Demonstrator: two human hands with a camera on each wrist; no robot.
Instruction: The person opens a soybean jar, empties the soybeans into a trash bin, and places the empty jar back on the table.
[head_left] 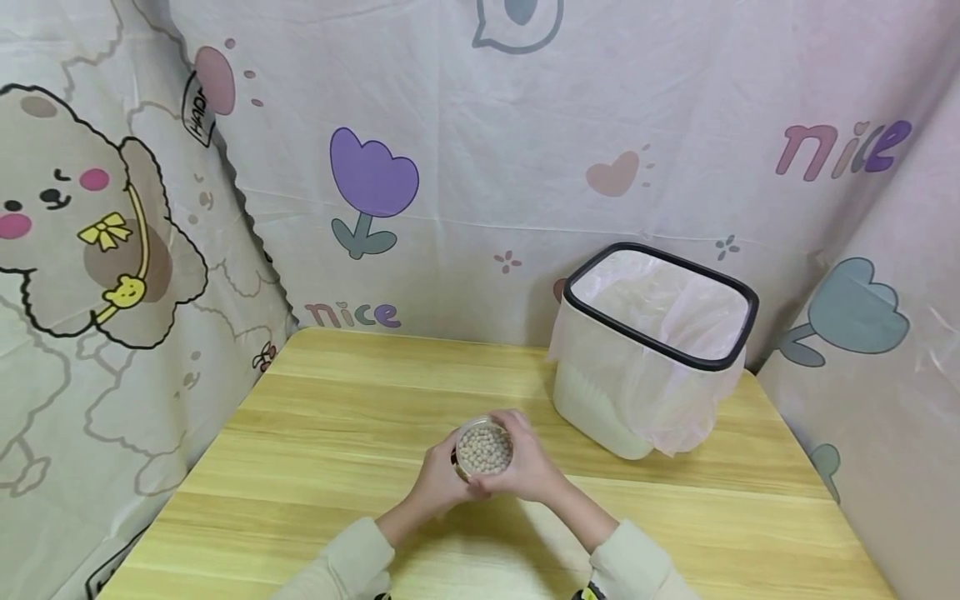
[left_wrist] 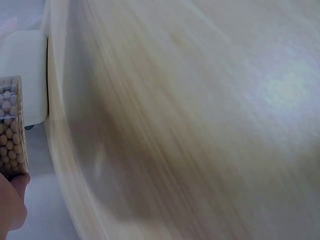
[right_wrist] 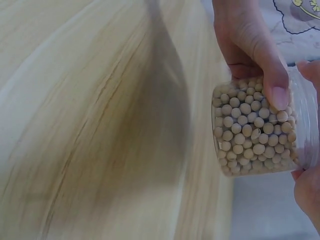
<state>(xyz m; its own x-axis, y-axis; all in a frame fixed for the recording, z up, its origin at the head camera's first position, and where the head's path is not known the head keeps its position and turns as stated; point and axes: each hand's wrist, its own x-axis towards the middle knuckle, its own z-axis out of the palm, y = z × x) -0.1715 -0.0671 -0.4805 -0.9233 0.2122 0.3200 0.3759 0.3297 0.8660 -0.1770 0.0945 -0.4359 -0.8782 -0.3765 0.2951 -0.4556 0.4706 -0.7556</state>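
Between both hands a clear round jar (head_left: 484, 450) full of small beige balls is held above the table. My left hand (head_left: 437, 482) grips the jar's body from the left, and its thumb lies along the side in the right wrist view. From the right, my right hand (head_left: 531, 465) holds the jar around its upper end, thumb and fingers on opposite sides. The balls (right_wrist: 250, 127) fill the lower part; the end near the right hand is clear. Whether a see-through lid covers the top, I cannot tell.
A white bin (head_left: 600, 392) with a black rim and a thin pinkish liner stands at the table's back right. The wood-grain table (head_left: 337, 417) extends on both sides of the hands. Printed cloth (head_left: 465, 167) hangs behind and beside it.
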